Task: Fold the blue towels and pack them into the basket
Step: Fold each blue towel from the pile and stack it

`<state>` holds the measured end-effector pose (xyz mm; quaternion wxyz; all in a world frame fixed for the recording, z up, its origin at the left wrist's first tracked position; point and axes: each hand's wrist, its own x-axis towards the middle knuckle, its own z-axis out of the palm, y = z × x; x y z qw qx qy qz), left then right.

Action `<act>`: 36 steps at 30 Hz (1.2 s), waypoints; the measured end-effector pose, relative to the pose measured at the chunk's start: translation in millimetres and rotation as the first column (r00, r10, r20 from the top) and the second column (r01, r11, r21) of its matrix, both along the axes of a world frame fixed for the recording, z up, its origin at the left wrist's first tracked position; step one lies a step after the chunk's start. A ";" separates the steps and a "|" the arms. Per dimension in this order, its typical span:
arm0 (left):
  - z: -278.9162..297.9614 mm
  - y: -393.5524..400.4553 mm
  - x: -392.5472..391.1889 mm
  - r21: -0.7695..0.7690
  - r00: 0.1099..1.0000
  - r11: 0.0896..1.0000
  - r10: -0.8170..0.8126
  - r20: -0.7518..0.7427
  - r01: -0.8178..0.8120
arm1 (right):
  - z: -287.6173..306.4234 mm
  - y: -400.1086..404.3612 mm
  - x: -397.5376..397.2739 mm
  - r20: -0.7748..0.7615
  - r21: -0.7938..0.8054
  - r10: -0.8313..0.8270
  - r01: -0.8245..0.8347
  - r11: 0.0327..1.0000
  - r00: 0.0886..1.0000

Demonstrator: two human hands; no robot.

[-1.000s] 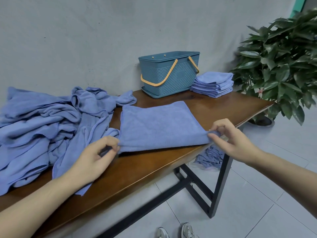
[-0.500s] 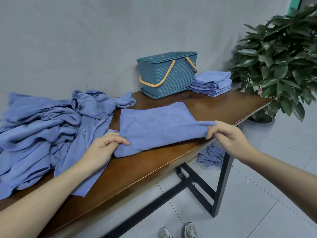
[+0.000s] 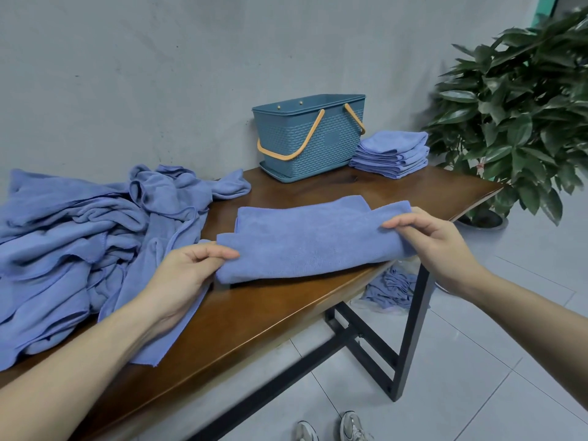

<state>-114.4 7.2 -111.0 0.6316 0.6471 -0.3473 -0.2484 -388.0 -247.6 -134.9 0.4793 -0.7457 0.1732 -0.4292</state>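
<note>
Head view: towel [image 3: 305, 246] lies lengthwise left-to-right between left hand [image 3: 187, 268] and right hand [image 3: 429, 240], each pinching one end.

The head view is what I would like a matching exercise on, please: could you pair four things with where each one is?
Things:
1. basket
2. folded stack of towels
3. unfolded pile of towels
4. towel being folded

Places:
A. held at both ends by the left hand and the right hand, near the table's front edge
B. heaped on the left part of the table
C. at the back of the table, by the wall
D. directly right of the basket

Pairs: 1-C, 2-D, 3-B, 4-A
</note>
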 end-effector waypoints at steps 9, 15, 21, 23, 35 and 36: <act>0.8 -13.4 5.3 0.021 0.985 0.992 -0.122 0.121 0.121 | 8.8 -12.9 8.3 -0.076 0.074 0.006 -0.001 0.997 0.997; 12.0 -54.9 31.9 0.116 0.929 0.993 -0.053 0.367 0.011 | 26.5 -46.5 43.0 -0.302 -0.082 -0.110 0.089 0.993 0.947; 13.2 -99.9 69.7 0.297 0.805 0.945 -0.071 0.589 -0.135 | 38.4 -88.3 94.0 -0.524 -0.319 -0.252 0.088 0.944 0.814; 6.0 -110.9 78.1 0.335 0.775 0.931 -0.102 0.624 -0.147 | 33.2 -97.1 105.2 -0.578 -0.383 -0.282 0.050 0.922 0.766; -27.2 -97.5 78.3 0.225 0.524 0.938 -0.057 0.850 -0.262 | 2.2 -105.7 102.8 -0.533 -0.366 -0.334 0.144 0.919 0.778; -25.4 -93.9 76.1 0.196 0.505 0.949 -0.046 0.862 -0.247 | 0.7 -103.1 97.3 -0.489 -0.344 -0.312 0.149 0.927 0.814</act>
